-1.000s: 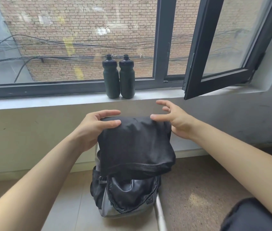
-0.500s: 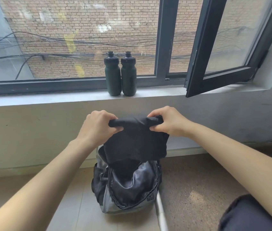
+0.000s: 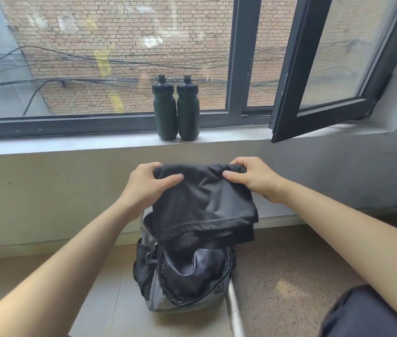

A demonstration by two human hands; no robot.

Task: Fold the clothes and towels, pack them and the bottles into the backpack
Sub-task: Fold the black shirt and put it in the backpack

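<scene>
The folded black garment (image 3: 204, 205) is held right over the backpack (image 3: 155, 294), which stands on the floor against the wall under the window. Its main compartment is zipped wide open, dark lining showing. Makes sense to me: gripping the bundle by its top edge lets the rest hang flat, so it lines up with the opening and can slide straight down without coming unfolded. The lower hem hangs just above the bag's mouth, maybe brushing the back rim, can't tell for sure.

Hands: the left hand (image 3: 149, 183) grips the top left corner, thumb on the near face, fingers curled over the far side. The right hand (image 3: 253, 178) does the same at the top right corner. Both are clamped tight on cloth.

The pair of dark squeeze bottles (image 3: 165, 113) stands side by side, touching, on the windowsill (image 3: 71, 148), well apart from the bag. My guess is they go in after the soft stuff. There's also a dark shape (image 3: 367, 314) in the bottom right corner, no idea what it is.
</scene>
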